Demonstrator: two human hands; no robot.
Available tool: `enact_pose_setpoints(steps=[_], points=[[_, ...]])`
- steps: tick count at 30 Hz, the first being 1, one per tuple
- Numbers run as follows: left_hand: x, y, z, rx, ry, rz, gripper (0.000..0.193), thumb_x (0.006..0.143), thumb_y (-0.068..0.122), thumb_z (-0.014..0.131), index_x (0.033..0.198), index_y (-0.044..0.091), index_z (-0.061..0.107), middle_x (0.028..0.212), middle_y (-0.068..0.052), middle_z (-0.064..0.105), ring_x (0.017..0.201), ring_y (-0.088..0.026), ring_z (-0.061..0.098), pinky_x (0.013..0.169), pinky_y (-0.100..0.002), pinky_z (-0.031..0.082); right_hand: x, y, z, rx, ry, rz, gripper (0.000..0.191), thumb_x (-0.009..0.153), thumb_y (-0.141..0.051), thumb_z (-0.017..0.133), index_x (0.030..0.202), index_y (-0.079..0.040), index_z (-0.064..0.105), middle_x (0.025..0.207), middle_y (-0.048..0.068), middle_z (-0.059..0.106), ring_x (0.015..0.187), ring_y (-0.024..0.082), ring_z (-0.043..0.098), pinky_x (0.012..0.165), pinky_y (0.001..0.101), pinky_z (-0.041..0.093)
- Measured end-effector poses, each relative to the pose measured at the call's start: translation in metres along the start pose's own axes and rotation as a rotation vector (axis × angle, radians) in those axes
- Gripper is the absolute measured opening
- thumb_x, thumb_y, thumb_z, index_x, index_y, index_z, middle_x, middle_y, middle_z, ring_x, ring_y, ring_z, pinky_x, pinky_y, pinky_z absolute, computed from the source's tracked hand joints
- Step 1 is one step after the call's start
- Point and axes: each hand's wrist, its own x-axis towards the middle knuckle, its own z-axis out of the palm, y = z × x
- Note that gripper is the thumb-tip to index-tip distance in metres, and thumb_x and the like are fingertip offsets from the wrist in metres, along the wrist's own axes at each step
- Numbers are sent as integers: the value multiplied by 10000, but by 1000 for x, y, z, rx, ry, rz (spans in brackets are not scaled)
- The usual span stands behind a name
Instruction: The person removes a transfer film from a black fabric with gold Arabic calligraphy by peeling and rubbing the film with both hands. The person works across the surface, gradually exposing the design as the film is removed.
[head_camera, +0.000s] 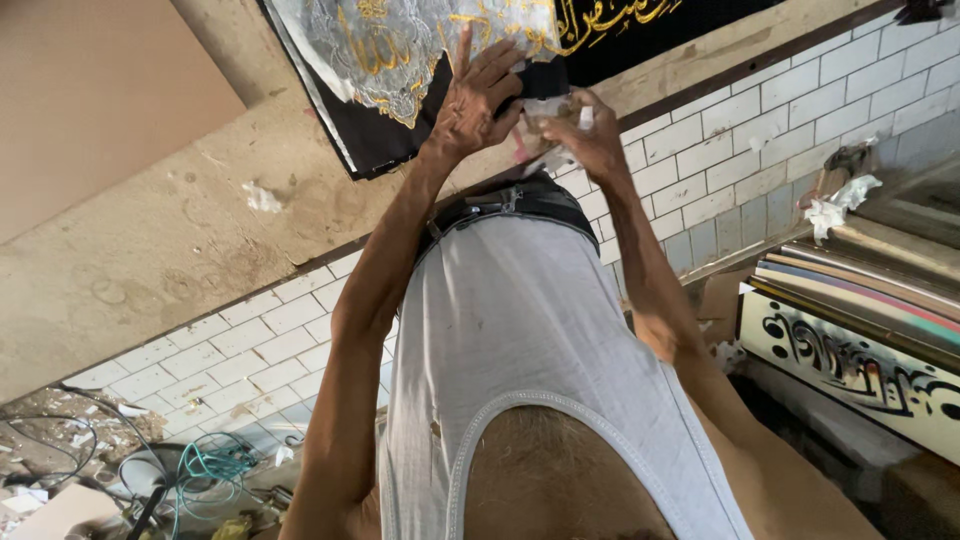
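Both hands (530, 100) on black embroidered cloth's (400, 60) lower edge.

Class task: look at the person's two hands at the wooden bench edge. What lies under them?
Under the left hand lies the black gold-embroidered cloth. The right hand grips crumpled white paper. Whatever sits beneath the palms is covered.

Black, gold and silver cloth against pale tiles

The cloth (400, 60) at upper centre is black with gold and silver ornament; the vest (520, 330) at centre is white; the tiled wall (760, 140) at right is white-grey; cables (210, 465) at lower left are teal.
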Motion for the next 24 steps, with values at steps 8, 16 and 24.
enact_pose_setpoints(steps=[8, 16, 24], points=[[1, 2, -6, -104, 10, -34, 247, 934, 105, 702, 1169, 29, 704, 1437, -140, 618, 1444, -298, 493, 1286, -585, 67, 11, -37, 28, 495, -145, 281, 141, 873, -69, 766, 918, -11, 647, 875, 143, 733, 820, 254, 755, 737, 369, 643], [-6, -2, 3, 9, -28, -47, 416, 917, 63, 667, 1326, -13, 678, 1501, -156, 582, 1473, -302, 451, 1291, -556, 88, -13, 28, -61, 907, -253, -39, 120, 889, -47, 764, 982, -29, 691, 853, 90, 689, 620, 128, 628, 513, 240, 535], [-41, 0, -23, -88, 119, -137, 348, 836, -18, 722, 1183, 7, 704, 1314, -160, 652, 1312, -342, 565, 1165, -495, 443, -89, 27, -238, -1294, 299, 257, 617, 735, -456, 886, 1179, -49, 750, 994, 195, 704, 885, 349, 662, 789, 502, 566]])
